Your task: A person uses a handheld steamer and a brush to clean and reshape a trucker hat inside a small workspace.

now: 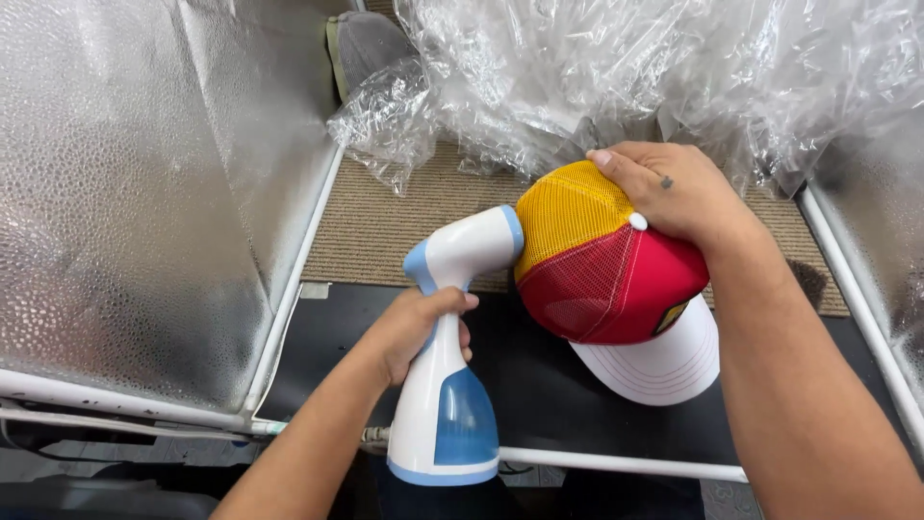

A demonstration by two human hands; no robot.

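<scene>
Over the black mat's far edge, the cap (606, 265) is gripped at its crown by the right hand (669, 193), while the steamer (448, 337), clasped in the left hand (414, 327), is best kept moving across the yellow mesh.

A black bench top (539, 385) is carrying the work, with a tan woven mat (385, 226) lying across its far half. A heap of clear plastic film (597, 67) is resting on the mat's far edge, and a grey cap (371, 43) is sitting behind it (partly hidden). A white rail (626, 464) is running along the near edge.
</scene>
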